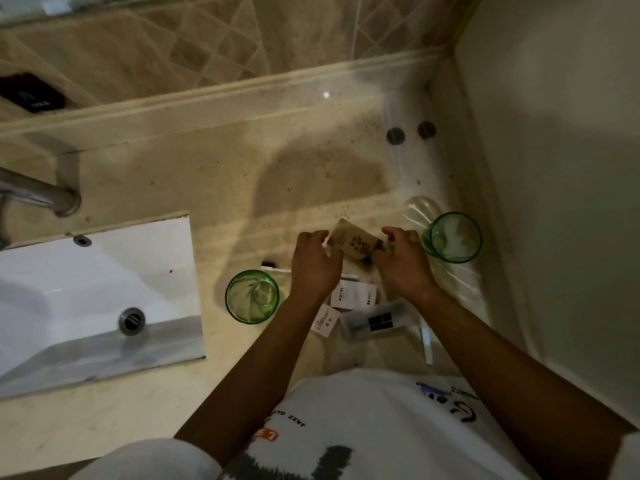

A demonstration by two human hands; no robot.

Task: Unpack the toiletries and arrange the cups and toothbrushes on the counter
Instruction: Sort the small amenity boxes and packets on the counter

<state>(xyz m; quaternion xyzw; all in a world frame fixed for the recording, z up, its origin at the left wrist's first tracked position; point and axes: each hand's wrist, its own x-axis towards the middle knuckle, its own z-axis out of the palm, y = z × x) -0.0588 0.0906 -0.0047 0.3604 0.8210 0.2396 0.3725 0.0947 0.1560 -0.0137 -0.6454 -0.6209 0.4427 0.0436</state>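
Far left is the sink [97, 306], glossy white, square-cornered, with a chrome tap [38, 194] poking in over it. Everything sits on a beige stone counter [221, 174] that looks speckled and a bit grubby toward the back.

Next along is the left cup [252, 296], green see-through glass, round, upright, just beside the left forearm. Behind it a thin white stick lies flat, probably a toothbrush [277, 269], though most of it is hidden by the hand.

Then the action: left hand [313, 268] and right hand [403, 263] both pinch a small brown paper packet [355, 245], one at each end, fingers curled tight on the edges, held just above the counter. Looks like the unpacking step to me, mid-tear. Next move probably needs a firm grip on one side and a pull with the other so the paper rips without crushing what's inside.

Below the hands is a little pile: white boxes [351, 296] with printed labels, matte card, and a frosted plastic sachet [375, 322] with a dark block on it. A second white toothbrush [426, 341] lies near the wall.

Far right, the right cup [452, 237], same green glass, upright, touching crinkly clear wrap [420, 206].
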